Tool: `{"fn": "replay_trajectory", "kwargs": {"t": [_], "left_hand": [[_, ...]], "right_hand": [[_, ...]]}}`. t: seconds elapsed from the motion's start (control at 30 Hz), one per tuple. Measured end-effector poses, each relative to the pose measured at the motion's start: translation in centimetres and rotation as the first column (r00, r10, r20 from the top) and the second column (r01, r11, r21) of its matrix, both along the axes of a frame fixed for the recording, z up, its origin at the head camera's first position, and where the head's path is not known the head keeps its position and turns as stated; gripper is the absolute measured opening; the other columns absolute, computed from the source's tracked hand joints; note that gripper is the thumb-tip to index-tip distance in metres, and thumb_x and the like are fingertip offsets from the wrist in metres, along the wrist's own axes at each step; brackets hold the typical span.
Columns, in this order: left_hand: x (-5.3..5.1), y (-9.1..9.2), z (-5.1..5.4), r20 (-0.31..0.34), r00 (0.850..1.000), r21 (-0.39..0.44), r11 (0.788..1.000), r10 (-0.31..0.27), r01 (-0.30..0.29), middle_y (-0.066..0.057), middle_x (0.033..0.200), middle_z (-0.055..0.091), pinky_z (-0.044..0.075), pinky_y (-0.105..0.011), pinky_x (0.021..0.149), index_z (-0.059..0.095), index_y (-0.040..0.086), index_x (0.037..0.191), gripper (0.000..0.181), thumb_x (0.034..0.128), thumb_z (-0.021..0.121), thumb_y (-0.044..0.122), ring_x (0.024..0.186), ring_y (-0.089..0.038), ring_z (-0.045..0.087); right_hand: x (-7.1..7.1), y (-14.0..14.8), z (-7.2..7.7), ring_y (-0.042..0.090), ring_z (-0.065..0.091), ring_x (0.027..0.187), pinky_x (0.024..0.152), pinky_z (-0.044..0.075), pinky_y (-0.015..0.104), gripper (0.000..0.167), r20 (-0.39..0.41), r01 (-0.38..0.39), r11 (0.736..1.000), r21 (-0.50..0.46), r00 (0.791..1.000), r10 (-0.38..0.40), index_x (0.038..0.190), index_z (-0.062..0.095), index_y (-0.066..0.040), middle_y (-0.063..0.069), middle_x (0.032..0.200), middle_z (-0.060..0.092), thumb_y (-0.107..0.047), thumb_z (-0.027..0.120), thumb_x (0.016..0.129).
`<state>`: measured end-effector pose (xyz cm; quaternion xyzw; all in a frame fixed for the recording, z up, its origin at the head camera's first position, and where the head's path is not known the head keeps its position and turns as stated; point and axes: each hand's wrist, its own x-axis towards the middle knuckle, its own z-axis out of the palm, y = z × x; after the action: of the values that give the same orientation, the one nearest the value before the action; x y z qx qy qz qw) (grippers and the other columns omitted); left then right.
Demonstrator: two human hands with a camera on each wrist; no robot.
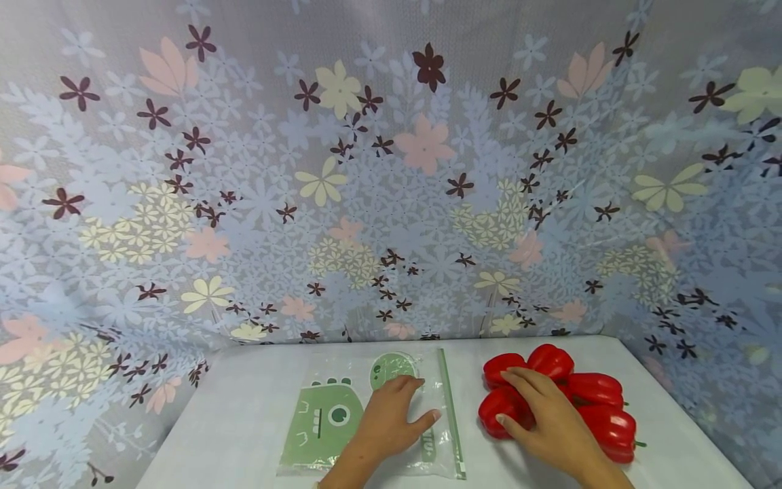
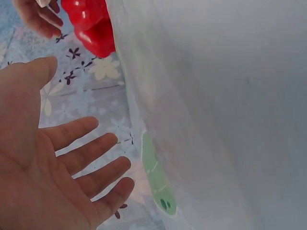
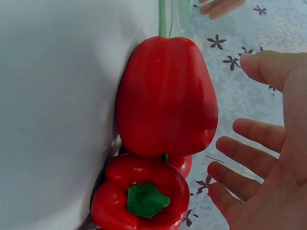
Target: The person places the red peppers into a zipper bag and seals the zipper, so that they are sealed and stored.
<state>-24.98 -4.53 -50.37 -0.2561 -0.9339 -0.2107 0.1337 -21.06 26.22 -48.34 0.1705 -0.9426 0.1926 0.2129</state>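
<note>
Several red bell peppers (image 1: 601, 389) lie in a group on the right of the white table. My right hand (image 1: 550, 421) is over the peppers at the group's left side, fingers extended; in the right wrist view this hand (image 3: 268, 143) is beside a large pepper (image 3: 167, 98), with a gap between them. A clear zip bag (image 1: 326, 424) with a green cartoon print lies flat at the table's middle. Above its right part is my left hand (image 1: 387, 421), fingers relaxed and holding nothing; the left wrist view shows its palm (image 2: 62, 167) with spread fingers.
The white table (image 1: 214, 421) reaches back to a hanging cloth (image 1: 379, 204) with a flower pattern, which also stands along the left and right sides. The bag's green zip edge (image 1: 451, 407) faces the peppers.
</note>
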Motion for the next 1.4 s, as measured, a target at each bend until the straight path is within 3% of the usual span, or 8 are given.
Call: {"fn": "replay_trajectory", "kwargs": {"t": [0.23, 0.5, 0.73, 0.93, 1.17, 1.4], "left_hand": [[0.1, 1.6, -0.3, 0.001, 1.0, -0.017, 0.999, 0.029, -0.029, -0.003, 0.132, 0.067, 0.054, -0.049, 0.101, 0.066, 0.014, 0.138, 0.061, 0.0969, 0.068, 0.058, 0.123, -0.027, 0.065], [0.0, 3.8, -0.7, 0.002, 0.993, -0.013, 0.993, 0.121, -0.121, -0.008, 0.127, 0.067, 0.054, -0.053, 0.094, 0.067, 0.01, 0.134, 0.06, 0.0947, 0.072, 0.055, 0.119, -0.031, 0.064], [0.1, 5.6, -0.9, -0.003, 0.982, -0.081, 0.979, 0.189, -0.189, -0.008, 0.123, 0.065, 0.056, -0.049, 0.088, 0.067, 0.008, 0.131, 0.065, 0.0924, 0.073, 0.059, 0.112, -0.03, 0.063], [0.6, 6.9, -0.7, -0.006, 0.974, -0.133, 0.965, 0.226, -0.225, -0.01, 0.117, 0.064, 0.056, -0.046, 0.087, 0.068, 0.005, 0.128, 0.067, 0.09, 0.076, 0.06, 0.109, -0.029, 0.061], [0.4, 7.7, -1.4, 0.009, 0.967, -0.142, 0.958, 0.253, -0.249, -0.012, 0.116, 0.063, 0.058, -0.043, 0.085, 0.068, 0.0, 0.125, 0.074, 0.0866, 0.078, 0.062, 0.107, -0.029, 0.06], [0.1, 8.3, -1.6, 0.036, 0.962, -0.154, 0.952, 0.272, -0.264, -0.018, 0.123, 0.061, 0.06, -0.038, 0.087, 0.066, -0.006, 0.13, 0.085, 0.0833, 0.081, 0.063, 0.112, -0.032, 0.057]], "right_hand": [[-0.1, -0.2, 0.0, 0.034, 0.057, 0.131, 0.1, 0.054, 0.064, 0.079, 0.028, 0.0, 1.0, 0.029, 1.0, -0.001, 0.14, 0.067, -0.011, 0.009, 0.141, 0.063, -0.039, 0.097, 0.072], [-0.1, -0.3, 0.0, 0.034, 0.057, 0.133, 0.101, 0.054, 0.063, 0.086, 0.063, 0.006, 0.998, 0.066, 0.998, -0.01, 0.142, 0.067, -0.015, 0.007, 0.144, 0.062, -0.043, 0.099, 0.067], [-0.1, -0.5, -0.4, 0.033, 0.054, 0.135, 0.098, 0.056, 0.061, 0.087, 0.096, -0.026, 0.997, 0.072, 0.995, 0.019, 0.143, 0.066, -0.019, 0.005, 0.146, 0.06, -0.044, 0.099, 0.067], [0.0, -0.5, -0.3, 0.034, 0.053, 0.136, 0.098, 0.056, 0.061, 0.088, 0.148, -0.03, 0.996, 0.089, 0.989, 0.016, 0.144, 0.065, -0.02, 0.006, 0.147, 0.059, -0.038, 0.1, 0.065], [0.0, -0.7, -0.4, 0.035, 0.053, 0.137, 0.096, 0.058, 0.06, 0.093, 0.24, -0.016, 0.996, 0.084, 0.971, -0.005, 0.145, 0.063, -0.022, 0.005, 0.149, 0.057, -0.03, 0.102, 0.062], [-0.1, -0.9, -0.6, 0.034, 0.053, 0.136, 0.094, 0.059, 0.056, 0.09, 0.222, -0.005, 0.996, 0.086, 0.975, -0.014, 0.144, 0.064, -0.02, 0.005, 0.146, 0.057, -0.018, 0.101, 0.062]]}}
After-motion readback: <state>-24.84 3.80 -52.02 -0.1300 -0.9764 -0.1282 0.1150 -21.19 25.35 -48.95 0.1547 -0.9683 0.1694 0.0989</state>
